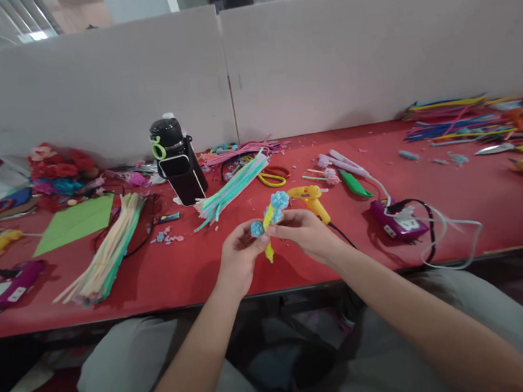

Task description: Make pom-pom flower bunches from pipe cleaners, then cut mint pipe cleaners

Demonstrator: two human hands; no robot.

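Note:
Between both hands, above the front of the red table [172,280], is a small blue and yellow pipe-cleaner figure [279,201]. Fuzzy blue clumps sit at its top and left side, and a yellow strip runs down past the fingers. My left hand [243,251] pinches it from the left. From the right, my right hand [306,233] grips it with thumb and fingers. The fingers hide part of its middle. Just behind my right hand lies a yellow glue gun [309,200].
Pipe-cleaner bundles [237,186] [108,252] lie behind and left. A black bottle [182,167] stands near the white partition [137,78]. Purple power strips [397,222] [12,286] with cables lie on both sides. Scissors [274,176] rest behind the glue gun; green paper [75,223] is at left.

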